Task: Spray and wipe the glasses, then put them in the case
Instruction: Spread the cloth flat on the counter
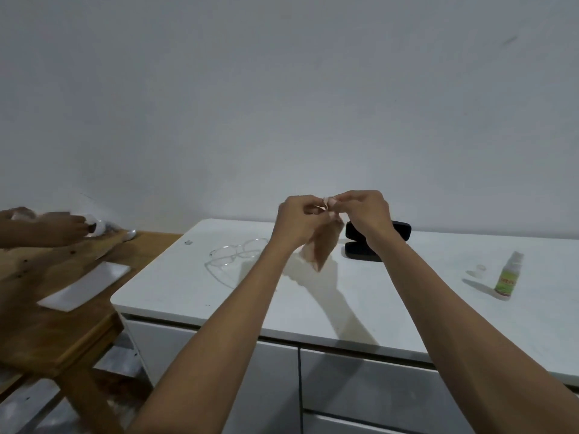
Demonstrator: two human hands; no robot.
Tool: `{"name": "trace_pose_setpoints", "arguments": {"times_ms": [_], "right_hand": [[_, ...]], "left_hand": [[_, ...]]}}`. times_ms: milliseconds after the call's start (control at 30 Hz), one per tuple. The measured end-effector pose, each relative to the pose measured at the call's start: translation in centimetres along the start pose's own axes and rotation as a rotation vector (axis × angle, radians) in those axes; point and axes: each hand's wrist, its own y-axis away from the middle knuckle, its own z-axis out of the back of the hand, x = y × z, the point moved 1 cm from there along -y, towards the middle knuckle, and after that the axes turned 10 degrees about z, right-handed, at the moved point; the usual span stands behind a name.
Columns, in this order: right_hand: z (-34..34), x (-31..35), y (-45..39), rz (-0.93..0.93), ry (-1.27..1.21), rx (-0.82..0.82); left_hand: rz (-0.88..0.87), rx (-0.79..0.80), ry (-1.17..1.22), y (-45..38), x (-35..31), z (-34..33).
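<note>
A: Status? Left hand (297,219) and right hand (363,211) both pinching wiping cloth (324,245) above desk (407,296).

B: Glasses (238,255) lying on desk, unwiped. Spray bottle (507,275) uncapped, standing right. Case (377,241) open, empty. Remaining: wiping, casing.

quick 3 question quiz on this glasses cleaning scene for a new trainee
1. True or false: the glasses are already inside the black case.
2. What do the left hand and right hand hold between them? A) spray bottle B) cloth C) glasses
3. Fill in: the spray bottle stands upright with its clear cap ____.

Key
1. False: they lie on the white counter, left of the open case.
2. B, the cloth.
3. off, sitting on the counter just left of the bottle.
</note>
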Motion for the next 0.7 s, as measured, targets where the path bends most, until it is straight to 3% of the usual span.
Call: {"name": "trace_pose_setpoints", "arguments": {"times_ms": [100,333,700], "right_hand": [[2.2,0.7,0.0,0.0,0.017,0.018],[6.4,1.1,0.3,0.014,0.037,0.014],[9.9,1.5,0.3,0.024,0.109,-0.085]], "left_hand": [[0.052,-0.014,0.138,-0.3,-1.2,-1.5],[0.155,0.116,0.298,0.2,-3.8,-2.4],[0.128,0.168,0.216,0.2,-6.6,-3.7]]}}
